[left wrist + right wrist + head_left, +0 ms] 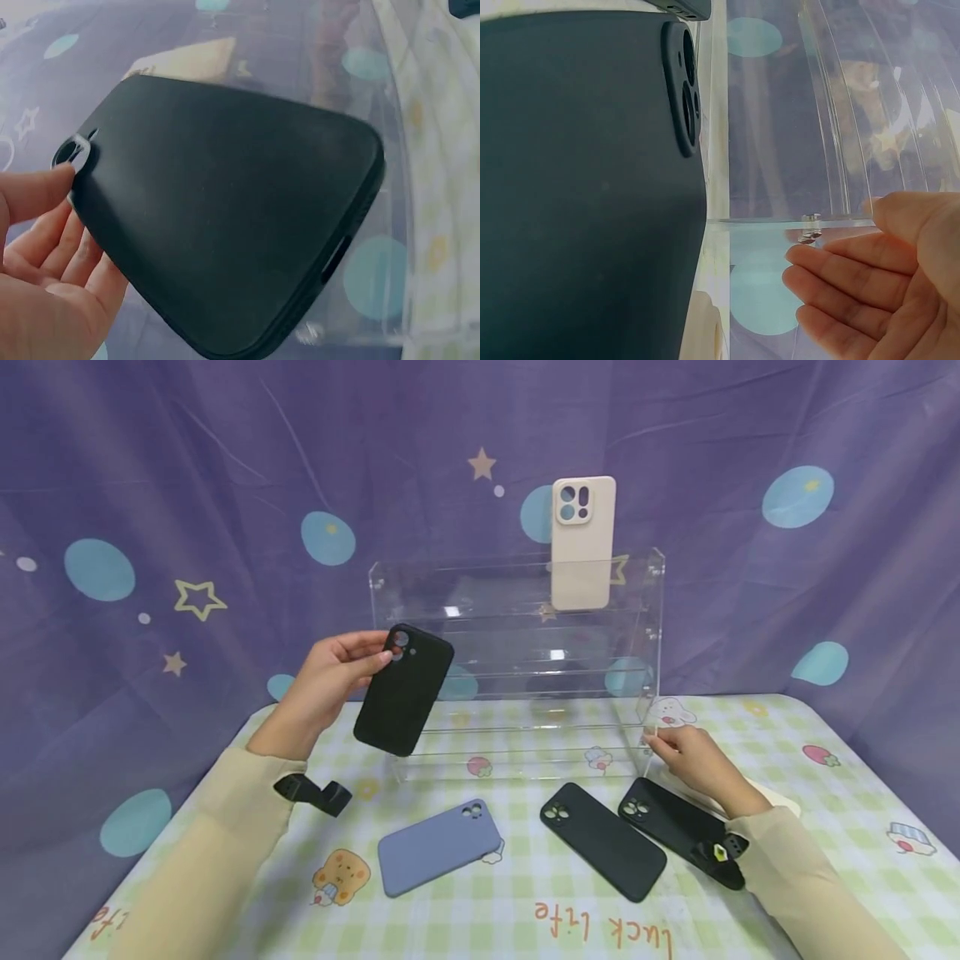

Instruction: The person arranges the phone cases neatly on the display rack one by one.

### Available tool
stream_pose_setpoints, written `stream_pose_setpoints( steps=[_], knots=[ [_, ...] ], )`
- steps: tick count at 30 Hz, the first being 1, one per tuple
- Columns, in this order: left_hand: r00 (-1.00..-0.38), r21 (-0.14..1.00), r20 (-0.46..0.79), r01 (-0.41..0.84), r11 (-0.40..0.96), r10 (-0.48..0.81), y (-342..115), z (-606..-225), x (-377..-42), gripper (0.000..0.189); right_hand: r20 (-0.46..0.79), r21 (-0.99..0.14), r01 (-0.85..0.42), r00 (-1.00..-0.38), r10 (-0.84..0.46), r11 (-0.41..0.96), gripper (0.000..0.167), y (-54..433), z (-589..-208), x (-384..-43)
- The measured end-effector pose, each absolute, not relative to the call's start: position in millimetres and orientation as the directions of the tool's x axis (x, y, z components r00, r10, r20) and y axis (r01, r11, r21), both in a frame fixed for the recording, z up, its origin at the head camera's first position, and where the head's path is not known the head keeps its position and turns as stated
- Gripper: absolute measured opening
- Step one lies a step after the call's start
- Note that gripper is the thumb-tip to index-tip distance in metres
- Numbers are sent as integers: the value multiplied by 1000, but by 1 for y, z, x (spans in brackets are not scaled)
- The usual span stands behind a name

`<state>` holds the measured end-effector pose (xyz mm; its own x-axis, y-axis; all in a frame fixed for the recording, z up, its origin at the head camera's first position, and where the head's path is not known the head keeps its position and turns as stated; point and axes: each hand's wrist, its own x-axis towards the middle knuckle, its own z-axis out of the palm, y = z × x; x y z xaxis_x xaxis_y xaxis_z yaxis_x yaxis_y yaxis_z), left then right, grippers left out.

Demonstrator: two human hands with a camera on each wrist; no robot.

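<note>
My left hand point(330, 681) pinches a black phone case point(408, 697) by its camera-hole end, thumb at the ring-shaped cutout. The case tilts in front of the left part of a clear acrylic display rack point(517, 727). In the left wrist view the thumb point(37, 193) lies on the back of the case, the fingers behind it. My right hand point(693, 760) holds the rack's right side panel low down, thumb on one side and fingers point(855, 277) on the other. A white phone case point(583, 539) stands upright in the rack's top tier, at the right.
On the checked tablecloth point(855, 827) lie a blue-grey phone case point(438, 847) and two dark ones, one dark case point(603, 843) nearer the middle, the other dark case point(667, 822) partly under the right wrist. A white case point(776, 797) shows behind that wrist. A purple curtain point(225, 485) hangs behind.
</note>
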<state>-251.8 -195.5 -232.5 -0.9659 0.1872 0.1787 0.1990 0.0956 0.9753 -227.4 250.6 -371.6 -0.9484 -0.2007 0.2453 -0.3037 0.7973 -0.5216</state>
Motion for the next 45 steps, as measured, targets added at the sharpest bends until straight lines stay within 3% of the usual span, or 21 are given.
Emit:
stream_pose_setpoints(
  steps=[5,11,23,34,45],
  knots=[
    [-970,979,196,201,17,146,-180,-220,-260,35,238,-534,-300,-950,-200,790,41,250,-372,-226],
    [-968,966,246,240,-99,50,-163,-205,-270,25,246,-524,-304,-948,-200,796,41,252,-373,-227],
    [-963,846,253,268,-461,-95,-136,-176,-295,16,247,-522,-302,-949,-198,797,41,252,-372,-228],
    [-940,705,260,340,-623,-220,-121,-152,-319,34,257,-516,-312,-945,-203,798,41,251,-370,-228],
    [-911,563,202,408,-719,-358,-115,-139,-340,29,245,-527,-302,-949,-198,794,41,250,-370,-227]
  ],
)
